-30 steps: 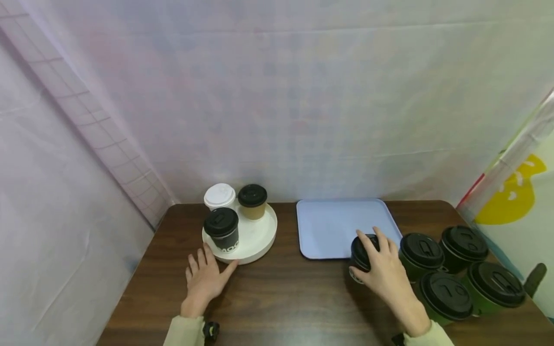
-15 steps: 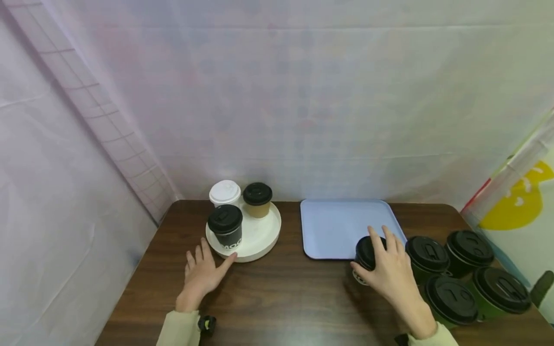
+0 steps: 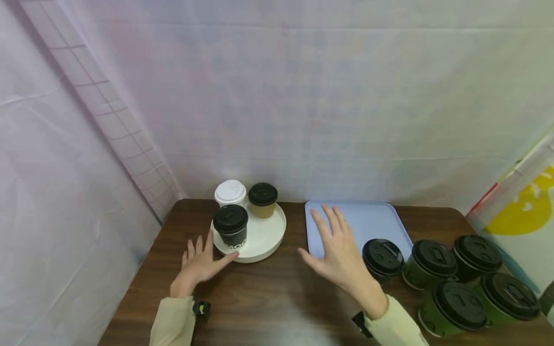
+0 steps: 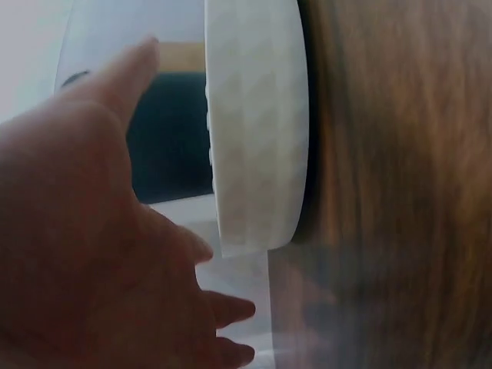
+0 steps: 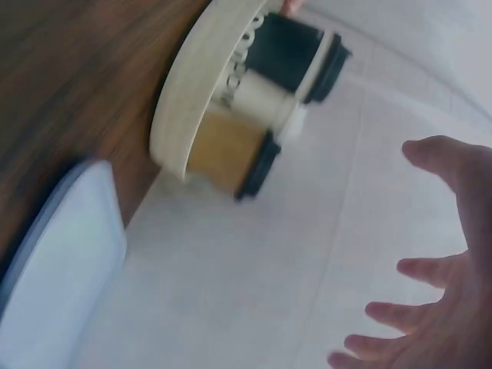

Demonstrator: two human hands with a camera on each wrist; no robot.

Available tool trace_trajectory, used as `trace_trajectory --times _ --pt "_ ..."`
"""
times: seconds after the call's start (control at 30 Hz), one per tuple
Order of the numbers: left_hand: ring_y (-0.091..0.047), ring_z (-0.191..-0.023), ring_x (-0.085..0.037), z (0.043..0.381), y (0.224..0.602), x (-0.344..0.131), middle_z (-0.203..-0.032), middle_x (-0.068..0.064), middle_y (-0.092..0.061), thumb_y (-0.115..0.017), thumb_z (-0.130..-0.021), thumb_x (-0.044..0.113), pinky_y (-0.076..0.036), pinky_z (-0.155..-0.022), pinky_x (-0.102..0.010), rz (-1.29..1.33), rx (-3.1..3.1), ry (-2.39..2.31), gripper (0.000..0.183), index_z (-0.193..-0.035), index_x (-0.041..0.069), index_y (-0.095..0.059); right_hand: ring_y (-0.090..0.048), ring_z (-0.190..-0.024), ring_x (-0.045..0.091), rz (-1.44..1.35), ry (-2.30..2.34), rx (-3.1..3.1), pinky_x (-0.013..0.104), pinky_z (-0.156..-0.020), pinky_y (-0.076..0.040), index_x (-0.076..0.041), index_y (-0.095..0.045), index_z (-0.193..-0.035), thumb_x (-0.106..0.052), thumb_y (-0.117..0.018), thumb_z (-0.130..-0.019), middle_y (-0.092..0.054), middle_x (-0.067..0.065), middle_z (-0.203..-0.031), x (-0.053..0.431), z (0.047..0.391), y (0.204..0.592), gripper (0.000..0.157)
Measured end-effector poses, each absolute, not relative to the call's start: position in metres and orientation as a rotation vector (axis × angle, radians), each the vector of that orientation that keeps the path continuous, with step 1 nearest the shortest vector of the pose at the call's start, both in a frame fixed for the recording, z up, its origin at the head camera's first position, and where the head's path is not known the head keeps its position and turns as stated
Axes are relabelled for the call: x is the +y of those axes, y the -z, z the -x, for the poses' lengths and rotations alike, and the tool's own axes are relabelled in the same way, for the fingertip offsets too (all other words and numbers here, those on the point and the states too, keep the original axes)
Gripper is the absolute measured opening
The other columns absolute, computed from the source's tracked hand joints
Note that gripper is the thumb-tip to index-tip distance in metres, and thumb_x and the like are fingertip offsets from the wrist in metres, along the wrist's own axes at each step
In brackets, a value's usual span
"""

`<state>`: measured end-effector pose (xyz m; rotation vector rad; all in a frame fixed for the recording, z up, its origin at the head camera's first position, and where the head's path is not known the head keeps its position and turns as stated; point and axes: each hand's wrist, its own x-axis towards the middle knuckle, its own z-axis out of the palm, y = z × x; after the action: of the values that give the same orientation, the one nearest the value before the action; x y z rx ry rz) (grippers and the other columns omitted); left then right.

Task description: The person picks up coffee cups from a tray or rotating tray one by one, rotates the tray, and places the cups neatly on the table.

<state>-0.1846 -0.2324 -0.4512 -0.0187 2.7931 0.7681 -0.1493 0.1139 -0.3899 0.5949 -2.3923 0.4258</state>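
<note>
In the head view my left hand (image 3: pixel 198 265) is spread beside the front left of the round white tray (image 3: pixel 264 242), thumb and fingertips close to its rim. On that tray stand a dark grey cup (image 3: pixel 233 230) with a black lid, a white-lidded cup (image 3: pixel 230 192) and a brown cup (image 3: pixel 262 204) with a black lid. My right hand (image 3: pixel 339 250), fingers apart and holding nothing, is over the front left part of the blue rectangular tray (image 3: pixel 368 216). A black-lidded cup (image 3: pixel 383 259) stands to the right of that hand, at the blue tray's front edge.
Several larger green cups with black lids, among them a front one (image 3: pixel 454 307) and a back one (image 3: pixel 476 257), crowd the right side of the wooden table (image 3: pixel 268 307). A pale cloth (image 3: pixel 303 105) hangs behind the table.
My right hand has let go of the black-lidded cup and moved left, away from it. The left hand stays by the round tray. The head view has shifted slightly.
</note>
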Motion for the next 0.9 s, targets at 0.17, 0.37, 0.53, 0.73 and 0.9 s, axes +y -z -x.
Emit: trace_trajectory --times 0.17,0.37,0.53,0.73,0.9 --pt "0.008 -0.154 -0.064 0.189 0.446 -0.240 -0.167 -0.041 0.000 -0.060 -0.076 0.089 -0.003 -0.122 -0.078 -0.036 2.786 -0.763 0.137 -0.167 0.008 0.004 -0.048 -0.138 0.048 -0.753 -0.485 -2.484 0.063 -0.110 -0.047 -0.007 -0.048 -0.151 -0.045 -0.083 -0.081 -0.050 0.026 -0.150 0.073 0.189 0.392 0.087" --pt "0.006 -0.154 -0.064 0.193 0.443 -0.246 -0.167 -0.040 -0.001 -0.073 -0.071 0.083 -0.006 -0.122 -0.077 -0.071 2.755 -0.740 0.144 -0.166 0.005 0.002 -0.046 -0.142 0.051 -0.885 -0.495 -2.616 0.065 -0.107 -0.049 -0.011 -0.043 -0.156 -0.049 -0.076 -0.087 -0.044 0.027 -0.157 0.034 0.218 0.398 0.085" --pt "0.004 -0.154 -0.064 0.195 0.445 -0.246 -0.167 -0.041 -0.003 -0.074 -0.071 0.081 -0.006 -0.123 -0.077 -0.094 2.769 -0.757 0.144 -0.166 0.003 0.001 -0.046 -0.142 0.051 -0.978 -0.449 -2.612 0.065 -0.105 -0.051 -0.013 -0.043 -0.156 -0.053 -0.072 -0.090 -0.042 0.026 -0.158 -0.001 0.232 0.399 0.082" --pt "0.002 -0.154 -0.064 0.193 0.448 -0.240 -0.167 -0.040 -0.005 -0.071 -0.075 0.080 -0.008 -0.124 -0.075 -0.079 2.796 -0.693 0.139 -0.166 0.003 0.000 -0.044 -0.145 0.049 -1.040 -0.390 -2.614 0.062 -0.103 -0.054 -0.016 -0.040 -0.159 -0.056 -0.069 -0.092 -0.039 0.024 -0.162 -0.028 0.236 0.394 0.083" --pt "0.001 -0.154 -0.064 0.189 0.449 -0.235 -0.167 -0.040 -0.006 -0.072 -0.076 0.079 -0.009 -0.124 -0.075 -0.066 2.823 -0.670 0.138 -0.166 0.002 0.001 -0.042 -0.147 0.046 -1.037 -0.363 -2.651 0.060 -0.105 -0.053 -0.020 -0.038 -0.160 -0.057 -0.068 -0.092 -0.036 0.021 -0.164 -0.039 0.235 0.397 0.083"
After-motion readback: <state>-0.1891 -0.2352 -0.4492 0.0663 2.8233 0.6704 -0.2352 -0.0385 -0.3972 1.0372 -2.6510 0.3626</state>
